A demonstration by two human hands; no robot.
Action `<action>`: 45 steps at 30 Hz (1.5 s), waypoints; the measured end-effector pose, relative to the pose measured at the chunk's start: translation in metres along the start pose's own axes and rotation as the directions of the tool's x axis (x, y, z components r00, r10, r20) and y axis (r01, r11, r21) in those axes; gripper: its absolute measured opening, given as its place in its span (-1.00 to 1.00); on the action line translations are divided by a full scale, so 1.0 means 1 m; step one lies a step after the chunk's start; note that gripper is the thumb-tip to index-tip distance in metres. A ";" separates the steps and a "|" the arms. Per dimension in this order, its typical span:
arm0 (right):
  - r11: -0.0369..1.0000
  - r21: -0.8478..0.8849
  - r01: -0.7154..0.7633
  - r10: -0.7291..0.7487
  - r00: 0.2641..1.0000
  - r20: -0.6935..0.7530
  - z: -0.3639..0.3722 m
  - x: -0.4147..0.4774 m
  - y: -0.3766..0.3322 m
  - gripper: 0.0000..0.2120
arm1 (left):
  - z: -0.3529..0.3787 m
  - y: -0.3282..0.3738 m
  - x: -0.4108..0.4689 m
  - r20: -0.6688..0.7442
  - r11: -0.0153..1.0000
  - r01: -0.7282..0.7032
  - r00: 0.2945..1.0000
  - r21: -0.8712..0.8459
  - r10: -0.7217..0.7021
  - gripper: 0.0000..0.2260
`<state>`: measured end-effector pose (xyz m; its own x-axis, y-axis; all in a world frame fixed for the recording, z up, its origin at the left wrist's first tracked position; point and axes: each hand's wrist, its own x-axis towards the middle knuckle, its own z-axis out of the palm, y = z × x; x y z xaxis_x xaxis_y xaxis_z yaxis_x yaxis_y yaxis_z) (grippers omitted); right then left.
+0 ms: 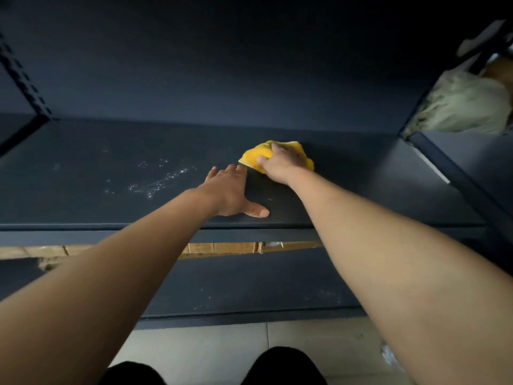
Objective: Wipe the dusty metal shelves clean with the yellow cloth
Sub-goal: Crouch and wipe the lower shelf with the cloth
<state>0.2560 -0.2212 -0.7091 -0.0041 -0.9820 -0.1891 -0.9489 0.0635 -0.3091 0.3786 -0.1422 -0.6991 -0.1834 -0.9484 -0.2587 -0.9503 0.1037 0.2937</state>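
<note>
The person's right hand [283, 162] presses the yellow cloth [255, 158] flat on the dark metal shelf [83, 168], near the back, w/ its fingers bent over the cloth & gripping it. The left hand [230, 190] lies flat on the shelf just beside the cloth, fingers straight & close together, thumb out to the side. White dust specks [158, 179] sit to the left of both hands. A lower shelf [249, 284] shows below.
</note>
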 end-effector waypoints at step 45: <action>0.985 0.017 -0.170 0.171 0.980 -0.102 0.071 -0.088 -0.170 -0.48 | -0.025 -0.192 -0.074 -0.169 1.000 0.013 0.985 -0.016 -0.016 -0.17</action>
<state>0.4404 -0.1332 -0.7064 -0.1984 -0.9697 -0.1429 -0.9289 0.2325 -0.2883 0.5810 -0.0997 -0.7130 -0.1229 -0.9870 -0.1039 -0.9484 0.0859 0.3053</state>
